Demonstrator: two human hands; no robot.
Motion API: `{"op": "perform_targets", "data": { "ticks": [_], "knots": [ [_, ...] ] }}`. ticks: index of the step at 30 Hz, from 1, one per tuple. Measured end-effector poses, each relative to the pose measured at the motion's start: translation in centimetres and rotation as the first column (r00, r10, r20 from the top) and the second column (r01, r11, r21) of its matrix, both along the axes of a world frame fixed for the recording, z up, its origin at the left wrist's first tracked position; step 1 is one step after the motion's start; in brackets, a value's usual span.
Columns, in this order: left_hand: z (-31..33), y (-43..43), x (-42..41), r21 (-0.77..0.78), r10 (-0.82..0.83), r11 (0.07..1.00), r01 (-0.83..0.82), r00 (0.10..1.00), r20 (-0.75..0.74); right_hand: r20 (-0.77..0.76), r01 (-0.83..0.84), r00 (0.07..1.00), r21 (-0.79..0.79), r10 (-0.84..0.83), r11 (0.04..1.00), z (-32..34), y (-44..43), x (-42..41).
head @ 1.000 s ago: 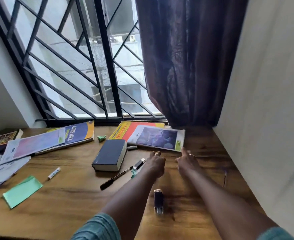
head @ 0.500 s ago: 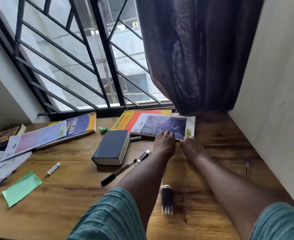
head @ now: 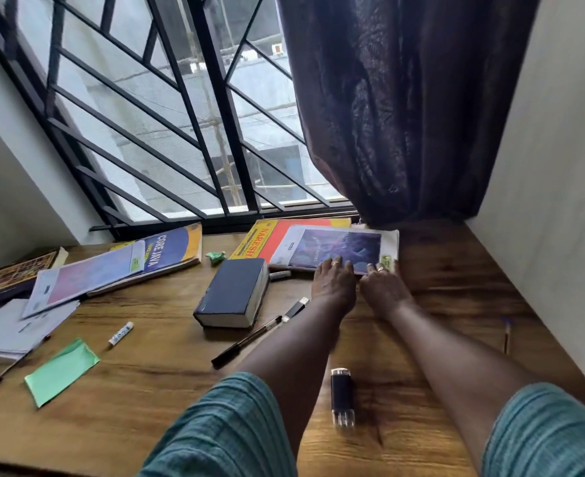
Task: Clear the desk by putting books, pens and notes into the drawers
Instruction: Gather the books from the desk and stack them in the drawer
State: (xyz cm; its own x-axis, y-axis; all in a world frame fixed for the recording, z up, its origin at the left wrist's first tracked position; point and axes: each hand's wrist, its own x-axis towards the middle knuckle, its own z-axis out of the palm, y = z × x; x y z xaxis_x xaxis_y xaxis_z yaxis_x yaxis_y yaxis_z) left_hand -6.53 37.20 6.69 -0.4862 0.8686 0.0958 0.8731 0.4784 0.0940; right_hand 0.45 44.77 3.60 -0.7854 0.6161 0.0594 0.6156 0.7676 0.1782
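A purple-covered notebook (head: 339,247) lies on a yellow and red book (head: 274,232) at the far edge of the wooden desk (head: 167,383), below the window. My left hand (head: 332,284) and my right hand (head: 382,290) lie side by side at the notebook's near edge, fingers stretched onto its cover. A thick dark book (head: 236,292) sits just left of my left hand. A black pen (head: 246,342) and a small capped marker (head: 296,306) lie under my left forearm. A green note (head: 62,370) and a white marker (head: 120,333) lie at the left.
A Core Java book (head: 174,246), a pink notebook (head: 88,278), loose papers (head: 9,330) and another book (head: 12,270) crowd the left. A black cased object (head: 342,395) lies between my arms. A thin pen (head: 507,335) lies near the right wall. A curtain (head: 404,115) hangs behind.
Both hands have reached forward from the middle of the desk to the purple notebook, and their fingers now lie on its near edge.
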Motion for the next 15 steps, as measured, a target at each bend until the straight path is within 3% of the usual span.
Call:
{"op": "perform_targets", "data": {
  "ticks": [2, 6, 10, 12, 15],
  "knots": [
    [0.2, -0.4, 0.1, 0.027, 0.014, 1.000, -0.014, 1.000, 0.003, -0.043, -0.082, 0.995, 0.146, 0.090, 0.986, 0.7, -0.4, 0.1],
    [0.5, -0.8, 0.1, 0.023, 0.023, 0.999, -0.022, 1.000, -0.018, -0.151, -0.180, 0.969, 0.123, 0.197, 0.976, 1.6, 0.5, 0.4],
    [1.8, -1.0, -0.3, 0.025, 0.074, 0.997, -0.072, 0.994, -0.086, -0.202, -0.241, 0.930, 0.295, 0.306, 0.925, 4.9, 0.1, 0.8],
    [2.8, -1.4, -0.3, 0.251, 0.156, 0.963, -0.102, 0.966, -0.205, -0.238, -0.269, 0.900, 0.359, 0.366, 0.894, 7.4, -0.1, 0.9],
    [5.3, -2.3, 0.0, 0.394, 0.158, 0.919, -0.011, 0.926, -0.342, -0.355, -0.296, 0.810, 0.441, 0.468, 0.847, 10.8, -0.9, 2.0]
  ]
}}
